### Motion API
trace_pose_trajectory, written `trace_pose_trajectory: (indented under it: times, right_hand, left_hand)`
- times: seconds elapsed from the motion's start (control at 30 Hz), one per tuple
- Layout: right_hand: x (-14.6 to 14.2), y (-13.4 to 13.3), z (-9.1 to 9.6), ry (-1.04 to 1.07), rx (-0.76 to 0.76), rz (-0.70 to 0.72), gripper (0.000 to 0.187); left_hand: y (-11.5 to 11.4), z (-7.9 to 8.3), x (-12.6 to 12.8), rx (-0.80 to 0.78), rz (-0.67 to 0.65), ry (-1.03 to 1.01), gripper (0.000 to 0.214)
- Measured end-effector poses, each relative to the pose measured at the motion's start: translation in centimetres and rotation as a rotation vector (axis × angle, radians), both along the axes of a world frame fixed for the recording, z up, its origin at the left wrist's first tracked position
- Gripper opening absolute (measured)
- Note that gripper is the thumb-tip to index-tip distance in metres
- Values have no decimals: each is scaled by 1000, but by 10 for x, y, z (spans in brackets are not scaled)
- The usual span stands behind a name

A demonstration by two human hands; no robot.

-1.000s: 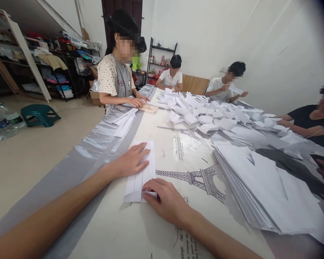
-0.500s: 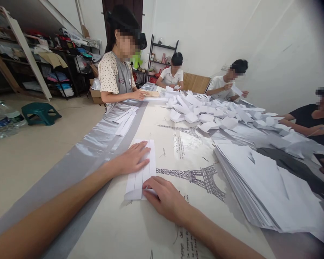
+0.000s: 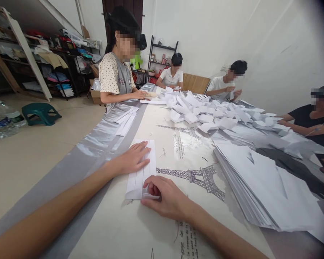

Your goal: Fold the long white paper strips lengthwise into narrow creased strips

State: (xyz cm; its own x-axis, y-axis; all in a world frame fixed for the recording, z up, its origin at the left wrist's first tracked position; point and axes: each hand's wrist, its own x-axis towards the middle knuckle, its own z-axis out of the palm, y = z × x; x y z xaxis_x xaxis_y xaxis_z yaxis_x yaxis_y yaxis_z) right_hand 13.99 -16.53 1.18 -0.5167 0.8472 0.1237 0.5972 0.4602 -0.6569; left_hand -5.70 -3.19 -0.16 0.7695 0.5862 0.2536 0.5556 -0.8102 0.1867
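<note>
A long folded white paper strip [image 3: 140, 178] lies on the table in front of me. My left hand [image 3: 132, 158] rests flat on its upper half with the fingers stretched out. My right hand [image 3: 166, 198] sits at the strip's near right corner, fingers curled and pinching that corner, which is lifted and folded over. To the right lies a thick stack of white sheets [image 3: 261, 187].
A heap of folded white papers [image 3: 213, 113] covers the far middle of the table [image 3: 118, 230], whose cloth bears Eiffel Tower prints. Several people sit or stand round it handling paper. A green stool [image 3: 40, 113] and shelves stand at left.
My right hand's fingers have curled tighter and lifted the strip's near corner over. The left hand has stayed flat. The person standing at left has moved paper on the table.
</note>
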Motion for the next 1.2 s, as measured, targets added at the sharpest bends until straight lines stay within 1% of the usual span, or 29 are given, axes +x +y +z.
trace_pose_trajectory:
  times: [0.07,0.13,0.2,0.3,0.43,0.63,0.8,0.9,1.03,1.2]
  right_hand:
    - [2,0,1,-9,10,36,11]
    - [2,0,1,-28,57,57,2]
    - [2,0,-1,-40,92,70,6]
    - [0,-1,-4,-36,105,78,11]
    - [-3,-2,-1,-16,63,33,11]
    - [-6,-3,4,38,-80,-35,12]
    - [-2,0,4,64,-117,-11,11]
    - [2,2,5,62,-137,18,14]
    - [1,3,9,37,-142,14,16]
    - [-1,2,14,9,-157,-2,7]
  left_hand:
    - [1,-2,0,2,-7,-20,44]
    - [2,-3,-1,3,-10,-33,43]
    - [2,-4,-1,6,-7,-34,43]
    - [1,-4,0,7,-4,-31,43]
    - [1,-3,0,9,3,-22,43]
    - [1,-2,0,3,7,11,44]
    - [1,-2,0,19,7,29,44]
    - [2,-2,0,17,12,34,45]
    - [2,-2,1,18,9,27,46]
    - [1,-1,1,6,8,32,46]
